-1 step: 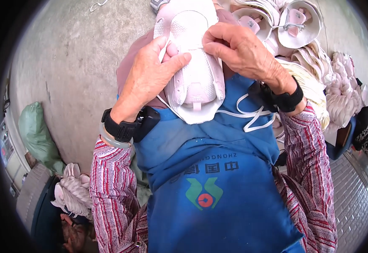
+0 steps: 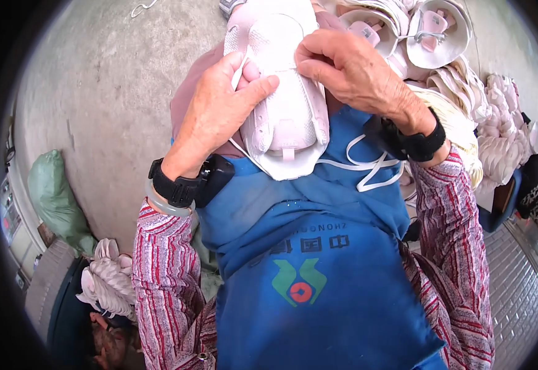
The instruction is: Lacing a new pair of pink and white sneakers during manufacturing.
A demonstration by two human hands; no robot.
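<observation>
A white and pale pink shoe upper lies across my lap, its rounded heel end with a small pull tab toward me. My left hand grips its left side, thumb pressed on the middle and fingers under the edge; a strip of white lace shows by the index finger. At the right side of the upper, my right hand is closed in a pinch, and what its fingertips hold is hidden. A white shoelace trails from under the upper in loops over my blue apron.
Stacked shoe uppers lie at the far right, with further piles beyond my right arm. Another bundle of uppers sits at the lower left, near a green sack on the concrete floor.
</observation>
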